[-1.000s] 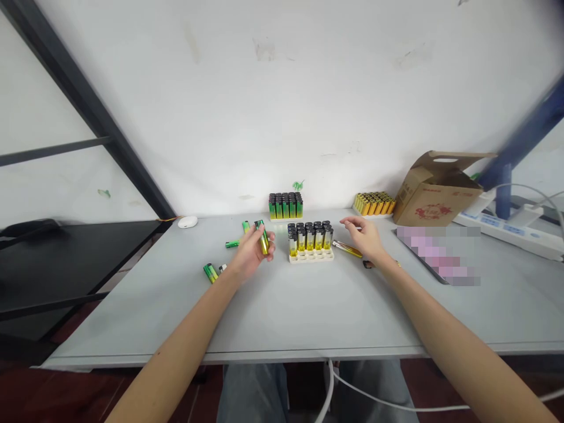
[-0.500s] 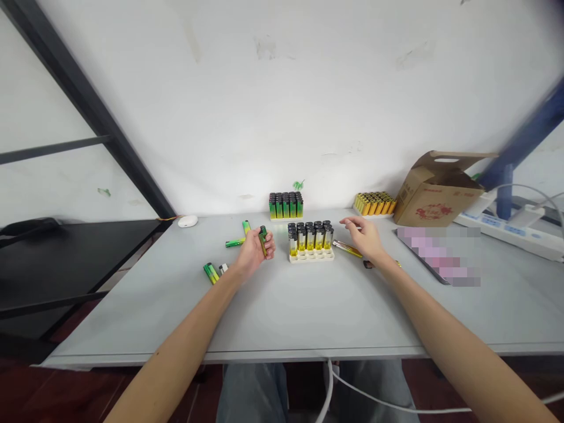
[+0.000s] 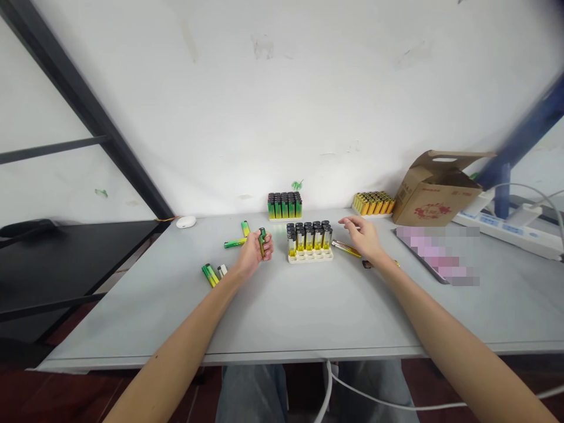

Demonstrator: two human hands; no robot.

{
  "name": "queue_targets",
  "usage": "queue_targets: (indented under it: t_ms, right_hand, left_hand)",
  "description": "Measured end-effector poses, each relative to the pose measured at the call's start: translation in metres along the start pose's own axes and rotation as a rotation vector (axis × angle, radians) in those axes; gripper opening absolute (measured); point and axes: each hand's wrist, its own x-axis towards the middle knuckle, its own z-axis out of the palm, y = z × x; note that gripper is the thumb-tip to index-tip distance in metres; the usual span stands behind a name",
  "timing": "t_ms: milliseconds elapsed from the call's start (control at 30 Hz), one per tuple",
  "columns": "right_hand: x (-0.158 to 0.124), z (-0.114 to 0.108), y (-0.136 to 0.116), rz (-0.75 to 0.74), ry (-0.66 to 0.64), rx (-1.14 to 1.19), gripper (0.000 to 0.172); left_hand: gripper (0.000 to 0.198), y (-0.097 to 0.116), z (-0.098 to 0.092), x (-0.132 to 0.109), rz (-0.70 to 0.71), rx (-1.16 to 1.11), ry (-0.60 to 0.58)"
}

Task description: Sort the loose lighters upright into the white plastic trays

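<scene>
My left hand is closed around a green lighter, held nearly upright with its top showing above the fingers. To the right of it, a white tray carries silver-and-yellow lighters standing in rows; its front row of holes shows. My right hand hovers at the tray's right with fingers stretched and nothing in them. Below its fingers lies a loose gold-and-silver lighter. Another lighter is partly hidden under my right wrist.
Loose green lighters and a white one lie around my left hand. By the wall stand a tray of green lighters and one of yellow lighters. A cardboard box, a blurred flat object and a power strip are at right.
Both hands keep nearly the same places and holds. The whole view has shifted very slightly.
</scene>
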Motion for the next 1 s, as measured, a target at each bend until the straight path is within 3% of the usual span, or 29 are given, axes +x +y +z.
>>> queue_targets:
  t_ms: [700,1000]
  right_hand:
    - [0.0,0.003,0.003,-0.03,-0.026,-0.093,0.036]
    - [0.003,0.001,0.007,-0.063,0.026,-0.125,0.034]
  left_hand:
    - [0.029,0.0,0.008,-0.007,-0.07,-0.025,-0.113]
    - [0.034,0.02,0.021,0.004,0.173,-0.121,0.104]
